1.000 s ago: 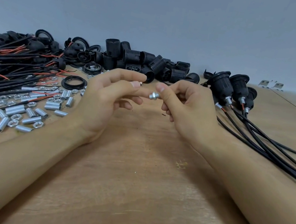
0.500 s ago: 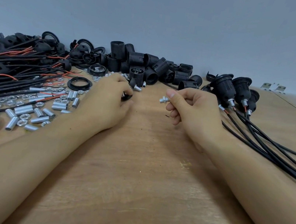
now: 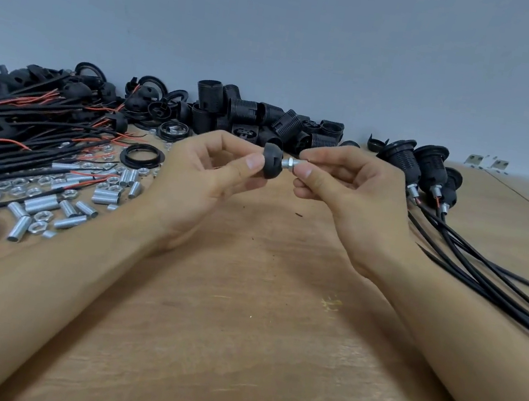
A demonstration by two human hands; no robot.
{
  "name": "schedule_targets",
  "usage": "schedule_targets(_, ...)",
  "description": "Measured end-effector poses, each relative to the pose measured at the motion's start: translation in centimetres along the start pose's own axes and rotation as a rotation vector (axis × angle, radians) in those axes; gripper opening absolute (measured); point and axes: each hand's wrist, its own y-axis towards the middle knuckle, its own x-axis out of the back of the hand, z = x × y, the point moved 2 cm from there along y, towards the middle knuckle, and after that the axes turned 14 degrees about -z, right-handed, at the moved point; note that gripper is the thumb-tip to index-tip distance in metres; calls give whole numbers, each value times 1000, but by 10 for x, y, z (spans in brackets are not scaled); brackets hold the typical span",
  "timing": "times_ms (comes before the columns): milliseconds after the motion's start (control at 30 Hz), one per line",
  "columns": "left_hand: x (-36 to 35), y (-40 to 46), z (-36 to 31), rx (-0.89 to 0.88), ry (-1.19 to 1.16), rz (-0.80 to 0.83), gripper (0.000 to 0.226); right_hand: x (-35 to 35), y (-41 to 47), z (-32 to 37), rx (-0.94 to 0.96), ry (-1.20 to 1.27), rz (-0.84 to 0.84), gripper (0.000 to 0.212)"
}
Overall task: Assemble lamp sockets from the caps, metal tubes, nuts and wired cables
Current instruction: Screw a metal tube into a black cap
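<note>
My left hand (image 3: pixel 211 174) pinches a black dome-shaped cap (image 3: pixel 270 165) between thumb and fingers, held above the middle of the wooden table (image 3: pixel 235 334). My right hand (image 3: pixel 344 192) grips a short threaded metal tube with a nut on it (image 3: pixel 291 163). The tube's end meets the cap's centre. Loose metal tubes (image 3: pixel 44 205) and nuts (image 3: pixel 15 188) lie to the left. Wired cables (image 3: pixel 18 130) with red and black leads are piled at far left.
Black socket bodies (image 3: pixel 251 118) and rings (image 3: pixel 143 155) are heaped along the back by the grey wall. Three assembled sockets (image 3: pixel 424 166) lie at the right, their black cables (image 3: pixel 487 270) trailing toward the right edge. Small metal brackets (image 3: pixel 485 162) sit at the far back right.
My left hand reached to the pile at the back, picked up a black cap and brought it to the tube in my right hand. The right hand kept the tube and nut.
</note>
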Motion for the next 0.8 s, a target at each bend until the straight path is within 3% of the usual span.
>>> schedule_targets(233, 0, -2, 0, 87, -52, 62, 19, 1, -3, 3, 211, -198, 24, 10)
schedule_targets(533, 6, -3, -2, 37, -54, 142, 12, 2, -3, 4, 146, -154, 127, 7)
schedule_targets(800, 6, -5, -3, 141, -62, 146, 10, 2, -6, 2, 318, -257, 189, 6)
